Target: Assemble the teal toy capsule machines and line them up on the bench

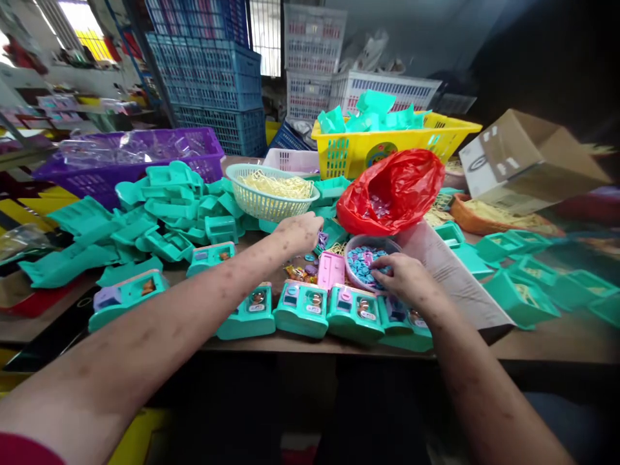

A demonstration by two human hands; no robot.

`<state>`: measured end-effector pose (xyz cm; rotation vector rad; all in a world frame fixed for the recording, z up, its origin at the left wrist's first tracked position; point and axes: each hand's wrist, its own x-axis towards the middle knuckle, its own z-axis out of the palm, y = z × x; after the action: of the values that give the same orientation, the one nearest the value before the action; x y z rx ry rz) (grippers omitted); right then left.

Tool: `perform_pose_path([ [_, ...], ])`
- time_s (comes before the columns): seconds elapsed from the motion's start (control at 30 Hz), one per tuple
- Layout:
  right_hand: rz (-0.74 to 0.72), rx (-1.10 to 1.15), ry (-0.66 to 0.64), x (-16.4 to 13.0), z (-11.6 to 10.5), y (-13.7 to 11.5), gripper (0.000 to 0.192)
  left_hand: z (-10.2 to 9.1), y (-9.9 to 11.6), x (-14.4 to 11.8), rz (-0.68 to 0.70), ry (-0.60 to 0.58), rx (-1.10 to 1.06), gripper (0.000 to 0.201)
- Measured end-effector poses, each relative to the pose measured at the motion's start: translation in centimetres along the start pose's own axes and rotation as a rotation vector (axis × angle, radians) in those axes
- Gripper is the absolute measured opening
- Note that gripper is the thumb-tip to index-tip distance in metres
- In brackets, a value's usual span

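Under the right hand (401, 276) lie small blue discs (361, 260) — in a bowl (354, 280).

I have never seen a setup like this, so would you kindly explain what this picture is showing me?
There is no machine here: one head-worn camera looks forward and down at two bare hands. The left hand reaches over the brown table beside small purple pieces; the right hand is at a round, pale plastic tub of small blue and purple pieces. Whether either holds anything is unclear. Around them are a row of turquoise plastic boxes, a heap of turquoise plastic parts and an open red plastic bag.
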<state>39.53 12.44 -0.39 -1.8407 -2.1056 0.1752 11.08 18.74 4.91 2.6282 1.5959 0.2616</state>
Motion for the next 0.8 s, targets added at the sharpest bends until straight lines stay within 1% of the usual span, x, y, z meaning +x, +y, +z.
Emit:
perform_pose_path([
  [0.07, 0.002, -0.002, 0.01, -0.5, 0.1, 0.0, 0.034, 2.0, 0.1, 3.3, -0.03, -0.026, 0.028, 0.032],
  [0.13, -0.013, 0.035, 0.053, -1.3, -0.1, -0.1, 0.043, 3.7, 0.1, 5.9, -0.079, -0.052, 0.05, 0.035],
  [0.2, -0.072, 0.105, 0.107, -2.2, -0.6, -0.2, 0.042, 4.8, 0.0, 8.0, -0.139, -0.086, 0.071, 0.041],
  [0.3, -0.156, 0.209, 0.158, -3.6, -1.6, -0.6, 0.036, 5.6, -0.4, 10.0, -0.198, -0.152, 0.103, 0.042],
  [0.43, -0.12, 0.285, 0.195, -4.3, -2.6, -0.9, 0.032, 5.4, -0.8, 10.5, -0.183, -0.186, 0.151, 0.037],
  [0.53, -0.11, 0.306, 0.214, -4.1, -2.8, -1.0, 0.031, 5.1, -1.1, 10.0, -0.103, -0.192, 0.179, 0.031],
  [0.67, -0.154, 0.306, 0.224, -4.2, -2.4, -1.4, 0.028, 5.2, -1.6, 9.6, 0.022, -0.24, 0.198, 0.041],
  [0.73, -0.164, 0.319, 0.227, -4.6, -2.2, -1.8, 0.028, 5.3, -1.9, 9.3, 0.057, -0.229, 0.197, 0.043],
  [0.8, -0.165, 0.331, 0.228, -5.3, -2.2, -2.2, 0.029, 5.5, -2.3, 9.0, 0.09, -0.196, 0.185, 0.037],
])
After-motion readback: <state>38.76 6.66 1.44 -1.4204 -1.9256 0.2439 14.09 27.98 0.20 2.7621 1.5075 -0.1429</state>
